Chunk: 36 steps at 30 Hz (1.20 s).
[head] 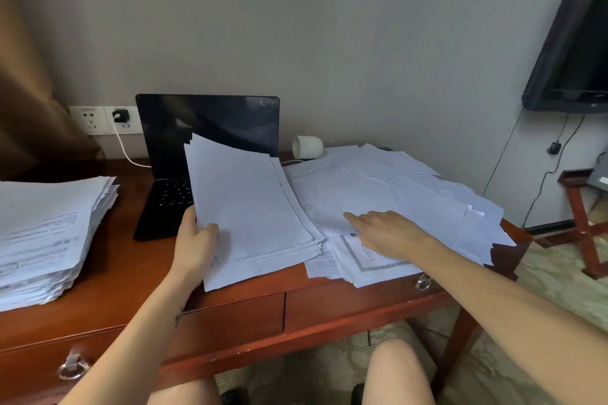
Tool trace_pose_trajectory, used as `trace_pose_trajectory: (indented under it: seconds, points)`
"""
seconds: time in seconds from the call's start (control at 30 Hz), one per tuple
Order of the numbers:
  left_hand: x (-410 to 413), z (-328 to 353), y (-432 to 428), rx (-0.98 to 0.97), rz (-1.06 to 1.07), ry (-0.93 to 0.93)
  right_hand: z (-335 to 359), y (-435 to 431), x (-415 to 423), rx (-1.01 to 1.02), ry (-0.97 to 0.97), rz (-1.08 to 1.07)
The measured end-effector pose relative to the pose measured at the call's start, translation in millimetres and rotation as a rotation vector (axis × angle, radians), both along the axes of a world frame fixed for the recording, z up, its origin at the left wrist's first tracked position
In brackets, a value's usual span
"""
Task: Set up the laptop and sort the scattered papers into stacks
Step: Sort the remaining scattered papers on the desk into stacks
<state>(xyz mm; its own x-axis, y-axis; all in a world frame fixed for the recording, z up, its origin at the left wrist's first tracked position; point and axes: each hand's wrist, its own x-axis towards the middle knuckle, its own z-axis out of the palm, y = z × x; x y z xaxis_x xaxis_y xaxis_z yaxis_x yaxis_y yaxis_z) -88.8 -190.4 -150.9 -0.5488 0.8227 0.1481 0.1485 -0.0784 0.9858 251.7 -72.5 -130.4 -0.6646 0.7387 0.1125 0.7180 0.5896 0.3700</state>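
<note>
Gripping the fanned sheaf (253, 207) by one corner with my left hand (194, 240), in front of the open laptop (210, 122), while my right hand (388, 233) lies flat-fingered on the scattered papers (427, 194), I worry a careless drag sends those overhanging the table (131, 276) edge onto the floor (543, 289).

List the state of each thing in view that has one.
laptop: open, screen dark
plug: in the socket
cup: on its side
sheaf: tilted up, gripped by left hand
loose papers: scattered, right hand rests on them
stack: piled, edges ragged
drawers: shut
</note>
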Motion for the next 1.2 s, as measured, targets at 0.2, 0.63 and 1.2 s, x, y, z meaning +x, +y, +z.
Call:
trace_pose_trajectory:
  seconds: [0.2,0.63,1.2]
  points:
    - [3,2,-1,0.004,-0.021,-0.035,3,1,-3,0.064,0.385,-0.221]
    - [14,-3,7,-0.190,-0.216,-0.110,5,-62,-64,-0.449,1.022,0.079]
    - [5,3,15,-0.263,-0.278,-0.237,-26,-32,-62,-0.264,0.555,-0.347]
